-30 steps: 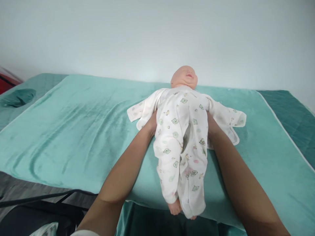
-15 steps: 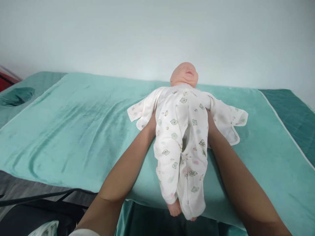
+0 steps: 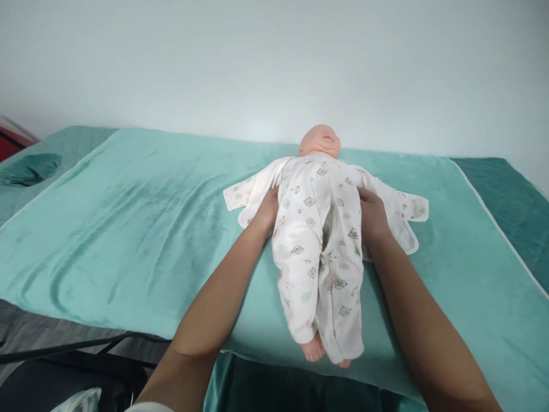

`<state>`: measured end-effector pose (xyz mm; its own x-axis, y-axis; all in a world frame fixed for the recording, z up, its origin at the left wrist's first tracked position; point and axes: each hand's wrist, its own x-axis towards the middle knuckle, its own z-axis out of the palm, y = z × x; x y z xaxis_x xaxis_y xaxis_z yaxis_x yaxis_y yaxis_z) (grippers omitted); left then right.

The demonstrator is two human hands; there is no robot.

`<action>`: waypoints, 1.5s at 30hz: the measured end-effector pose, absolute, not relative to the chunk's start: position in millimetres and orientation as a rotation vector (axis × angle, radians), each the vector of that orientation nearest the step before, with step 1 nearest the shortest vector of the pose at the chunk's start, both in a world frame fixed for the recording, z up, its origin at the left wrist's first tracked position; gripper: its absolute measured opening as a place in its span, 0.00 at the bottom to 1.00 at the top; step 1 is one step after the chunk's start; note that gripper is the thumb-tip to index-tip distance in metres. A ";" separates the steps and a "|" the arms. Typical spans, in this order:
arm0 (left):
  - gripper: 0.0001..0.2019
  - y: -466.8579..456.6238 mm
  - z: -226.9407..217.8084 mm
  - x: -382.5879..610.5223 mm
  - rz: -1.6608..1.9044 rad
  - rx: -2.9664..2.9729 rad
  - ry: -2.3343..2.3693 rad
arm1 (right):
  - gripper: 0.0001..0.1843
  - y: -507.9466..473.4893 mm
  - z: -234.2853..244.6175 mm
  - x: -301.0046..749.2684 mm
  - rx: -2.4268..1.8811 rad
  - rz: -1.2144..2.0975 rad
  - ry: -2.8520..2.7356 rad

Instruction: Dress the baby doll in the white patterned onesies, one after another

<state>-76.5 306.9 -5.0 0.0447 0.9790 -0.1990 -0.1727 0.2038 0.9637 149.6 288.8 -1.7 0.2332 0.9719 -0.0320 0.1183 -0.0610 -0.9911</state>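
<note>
A baby doll (image 3: pixel 319 143) lies on its back, head toward the wall and bare feet near the bed's front edge. White trousers (image 3: pixel 300 252) with small printed animals cover it from chest to ankles. Under its back a white baby jacket (image 3: pixel 398 207) is spread open, both sleeves stretched out to the sides. My left hand (image 3: pixel 269 210) grips the doll's left-of-view side, and my right hand (image 3: pixel 372 214) grips the opposite side. The fingers of both hands are partly hidden behind the doll's body.
A mint-green sheet (image 3: pixel 128 229) with soft folds covers the bed, over a darker green cover (image 3: pixel 501 200). A white wall (image 3: pixel 257 68) rises behind. At the lower left are a dark bar (image 3: pixel 64 346) and a black item (image 3: pixel 64 375).
The doll has come down lower onto the jacket, its head and upper body dropping in view. Its feet have shifted slightly up and right. More of both my hands shows now.
</note>
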 end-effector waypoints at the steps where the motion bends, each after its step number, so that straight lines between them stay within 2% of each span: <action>1: 0.19 307.5 -5.3 -76.7 1.123 0.964 1.139 | 0.16 288.7 -3.0 150.7 -1.462 0.972 -1.077; 7: 0.14 307.9 -3.5 -76.2 1.199 1.059 1.204 | 0.11 289.9 -4.0 152.1 -1.453 0.510 -1.171; 9: 0.13 308.3 -2.6 -75.9 1.238 1.096 1.299 | 0.11 295.9 3.1 147.4 -1.382 0.455 -1.219; 16: 0.11 318.6 -13.3 -83.0 1.385 1.170 1.423 | 0.09 349.6 38.7 129.6 -1.327 0.615 -1.600; 21: 0.11 321.4 -17.2 -86.2 1.355 1.253 1.457 | 0.10 369.6 49.7 124.4 -1.378 0.760 -1.746; 29: 0.12 319.4 -18.8 -87.5 1.346 1.380 1.507 | 0.09 371.4 44.1 117.4 -1.496 0.643 -1.668; 34: 0.10 319.2 -20.1 -88.4 1.354 1.412 1.589 | 0.15 362.6 49.4 125.6 -1.449 0.817 -1.803; 40: 0.10 320.9 -18.3 -88.3 1.359 1.439 1.633 | 0.12 377.1 46.4 122.1 -1.339 0.655 -1.949; 45: 0.09 322.2 -17.5 -86.5 1.351 1.448 1.649 | 0.12 388.9 43.3 116.2 -1.450 0.576 -1.908</action>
<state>-86.5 322.2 -17.5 -0.2626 0.9438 0.2007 0.3829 -0.0890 0.9195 116.2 388.9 43.3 -0.1633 0.9569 0.2402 0.6641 0.2867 -0.6905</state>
